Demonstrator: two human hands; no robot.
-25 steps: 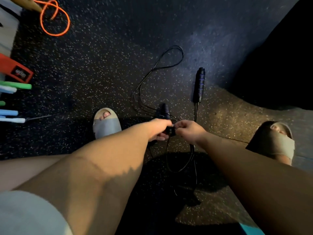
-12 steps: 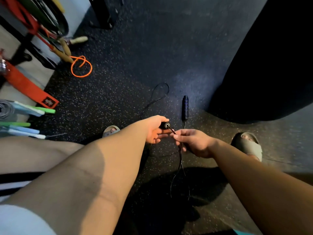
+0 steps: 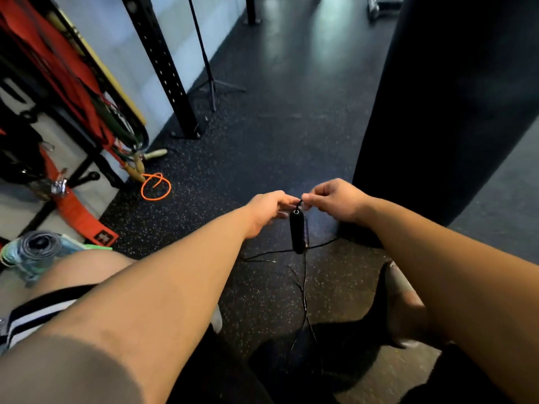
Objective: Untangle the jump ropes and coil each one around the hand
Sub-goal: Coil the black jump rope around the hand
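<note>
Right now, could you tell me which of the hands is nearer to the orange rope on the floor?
Left. The left hand is right of the orange rope in the picture; the right hand lies farther right, past the hanging black handle.

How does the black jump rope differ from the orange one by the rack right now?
The black jump rope is lifted: left hand and right hand pinch its cord, handle hanging, the rest trailing loose; the orange rope lies untouched on the floor. The black cord straggles, the orange forms a small loop. Neither is coiled around a hand.
</note>
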